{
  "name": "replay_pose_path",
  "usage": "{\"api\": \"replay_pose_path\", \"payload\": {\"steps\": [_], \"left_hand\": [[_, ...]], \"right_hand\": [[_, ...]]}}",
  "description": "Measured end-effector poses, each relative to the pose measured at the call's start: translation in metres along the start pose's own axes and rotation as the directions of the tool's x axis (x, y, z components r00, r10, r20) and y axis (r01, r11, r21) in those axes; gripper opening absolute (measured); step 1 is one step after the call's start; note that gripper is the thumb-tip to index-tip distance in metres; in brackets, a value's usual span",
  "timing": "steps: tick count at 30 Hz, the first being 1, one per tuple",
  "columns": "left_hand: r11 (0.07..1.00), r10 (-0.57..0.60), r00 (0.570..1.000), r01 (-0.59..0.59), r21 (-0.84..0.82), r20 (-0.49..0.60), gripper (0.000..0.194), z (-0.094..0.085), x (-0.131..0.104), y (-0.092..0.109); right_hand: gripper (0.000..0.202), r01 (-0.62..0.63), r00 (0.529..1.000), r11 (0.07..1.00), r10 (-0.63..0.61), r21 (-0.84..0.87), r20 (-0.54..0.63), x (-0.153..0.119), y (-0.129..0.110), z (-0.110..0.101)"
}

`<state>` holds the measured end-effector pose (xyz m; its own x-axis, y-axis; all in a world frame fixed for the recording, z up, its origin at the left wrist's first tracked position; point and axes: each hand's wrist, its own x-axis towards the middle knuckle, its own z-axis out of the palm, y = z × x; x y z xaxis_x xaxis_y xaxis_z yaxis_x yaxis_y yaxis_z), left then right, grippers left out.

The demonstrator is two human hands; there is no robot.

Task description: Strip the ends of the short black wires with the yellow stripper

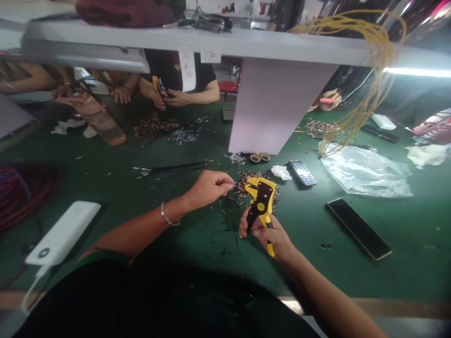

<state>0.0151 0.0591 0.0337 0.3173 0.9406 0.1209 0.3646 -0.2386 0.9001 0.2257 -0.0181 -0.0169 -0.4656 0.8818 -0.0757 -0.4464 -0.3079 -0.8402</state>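
Between thumb and forefinger, my left hand (213,188) pinches a thin dark wire, its tip pointing right toward the tool's jaws. My right hand (273,234) is wrapped round the handles of a yellow and black wire stripper (261,202). The stripper's jaws stand just right of the wire tip; whether they touch I cannot tell. Behind the jaws lies a pile of short wire pieces with coppery ends (243,188). Dark insulation scraps (229,220) are strewn below it. Several black wires with bare ends (172,168) lie behind my left hand.
A white power bank (63,232) with a cable lies at left, a smartphone (358,228) and a keypad phone (303,172) at right. A plastic bag (366,169) and yellow wires (380,70) are beyond. A shelf (246,44) spans overhead; co-workers sit across the table.
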Motion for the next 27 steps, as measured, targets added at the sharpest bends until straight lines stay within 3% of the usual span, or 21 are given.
{"api": "replay_pose_path", "payload": {"steps": [5, 8, 12, 16, 20, 27], "left_hand": [[0.994, -0.079, 0.997, 0.080, -0.073, 0.019, 0.015, 0.003, 0.000, 0.002], [0.966, -0.158, 0.986, 0.167, -0.195, 0.061, 0.015, 0.008, -0.002, 0.001], [0.897, -0.261, 0.955, 0.294, -0.331, 0.141, 0.016, 0.013, -0.006, 0.003], [0.836, -0.243, 0.946, 0.316, -0.448, 0.215, 0.016, 0.018, -0.012, 0.009], [0.738, -0.220, 0.947, 0.320, -0.594, 0.236, 0.025, 0.027, -0.017, 0.008], [0.648, -0.236, 0.942, 0.334, -0.684, 0.237, 0.028, 0.039, -0.021, 0.004]], "right_hand": [[0.031, -0.037, 0.999, 0.998, 0.036, -0.049, -0.007, -0.002, 0.001, 0.002], [0.022, 0.020, 1.000, 0.994, -0.020, -0.107, 0.001, -0.004, 0.001, 0.000], [0.035, 0.068, 0.998, 0.967, -0.067, -0.246, 0.012, -0.005, -0.002, -0.008], [0.029, 0.077, 0.997, 0.952, -0.073, -0.296, 0.025, -0.008, -0.002, -0.010], [0.016, 0.031, 0.999, 0.975, -0.030, -0.221, 0.012, -0.009, 0.004, 0.002], [0.018, 0.009, 0.998, 0.987, -0.018, -0.160, -0.055, -0.004, 0.016, 0.012]]}}
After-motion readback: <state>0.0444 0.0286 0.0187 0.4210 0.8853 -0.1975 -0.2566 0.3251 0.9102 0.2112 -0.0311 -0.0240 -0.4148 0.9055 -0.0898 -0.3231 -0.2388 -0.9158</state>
